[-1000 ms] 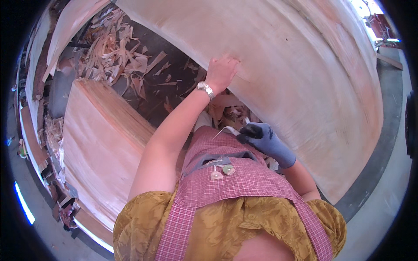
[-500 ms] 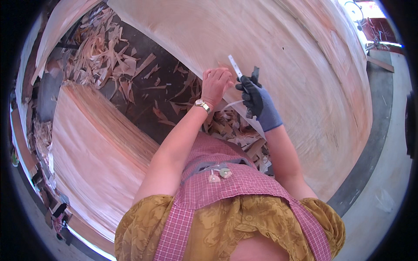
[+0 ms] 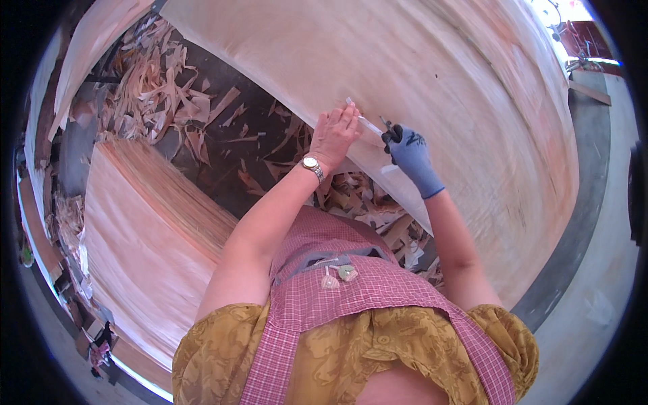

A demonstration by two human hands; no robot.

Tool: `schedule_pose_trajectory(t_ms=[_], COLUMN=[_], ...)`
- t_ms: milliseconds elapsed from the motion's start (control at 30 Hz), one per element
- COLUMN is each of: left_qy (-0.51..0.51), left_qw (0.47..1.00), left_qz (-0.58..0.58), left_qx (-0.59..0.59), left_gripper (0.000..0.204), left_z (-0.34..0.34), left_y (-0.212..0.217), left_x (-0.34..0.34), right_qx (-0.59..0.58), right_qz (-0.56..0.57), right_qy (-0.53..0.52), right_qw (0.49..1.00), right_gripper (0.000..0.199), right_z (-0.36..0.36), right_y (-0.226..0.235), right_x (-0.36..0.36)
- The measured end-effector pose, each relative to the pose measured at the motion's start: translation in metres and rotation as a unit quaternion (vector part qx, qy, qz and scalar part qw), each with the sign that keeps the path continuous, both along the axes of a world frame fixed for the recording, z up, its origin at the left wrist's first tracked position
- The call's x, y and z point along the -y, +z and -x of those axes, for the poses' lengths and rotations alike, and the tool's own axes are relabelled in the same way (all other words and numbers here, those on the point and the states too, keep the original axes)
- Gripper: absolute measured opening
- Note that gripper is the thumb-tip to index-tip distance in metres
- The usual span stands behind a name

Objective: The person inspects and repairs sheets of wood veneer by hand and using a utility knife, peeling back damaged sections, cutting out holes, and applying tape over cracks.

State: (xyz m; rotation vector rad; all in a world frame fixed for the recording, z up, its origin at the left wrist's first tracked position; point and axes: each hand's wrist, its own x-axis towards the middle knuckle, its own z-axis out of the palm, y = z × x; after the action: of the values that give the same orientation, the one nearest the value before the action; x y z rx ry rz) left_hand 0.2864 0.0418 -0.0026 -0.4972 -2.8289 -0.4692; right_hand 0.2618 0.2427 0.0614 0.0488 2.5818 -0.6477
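From where I'm standing: big sheet (image 3: 466, 169) ahead and to the worker's (image 3: 364, 290) right, stack (image 3: 148, 236) over on the left, scraps (image 3: 158, 104) on the floor (image 3: 223, 71) between. Left hand (image 3: 333, 138) at the sheet's edge, right hand (image 3: 410, 155) right of it.

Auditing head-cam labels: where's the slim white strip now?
In the head view, above and right of centre: the slim white strip runs between the left hand and gloved right hand, over the pale sheet.
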Motion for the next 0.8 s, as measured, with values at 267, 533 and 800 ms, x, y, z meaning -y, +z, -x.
schedule_pose_trajectory(t_ms=[267, 533, 800], left_qy=[-0.007, -0.134, -0.152], left_qw=[1.0, 0.99, 0.987], left_qz=[0.007, 0.031, 0.042], left_qx=[0.022, -0.029, 0.023], left_gripper=[0.054, 0.054, 0.059], left_z=[0.0, -0.05, -0.054], left_y=[0.006, 0.006, 0.008], left_x=[0.001, -0.021, -0.024], right_qx=[0.221, 0.244, 0.139], right_qz=[0.322, 0.395, 0.291], right_qy=[-0.24, -0.395, -0.143], right_qw=[0.889, 0.793, 0.936], right_gripper=[0.029, 0.024, 0.023], right_z=[-0.035, -0.084, -0.062], right_y=[0.027, -0.003, 0.006], right_x=[-0.021, -0.009, -0.05])
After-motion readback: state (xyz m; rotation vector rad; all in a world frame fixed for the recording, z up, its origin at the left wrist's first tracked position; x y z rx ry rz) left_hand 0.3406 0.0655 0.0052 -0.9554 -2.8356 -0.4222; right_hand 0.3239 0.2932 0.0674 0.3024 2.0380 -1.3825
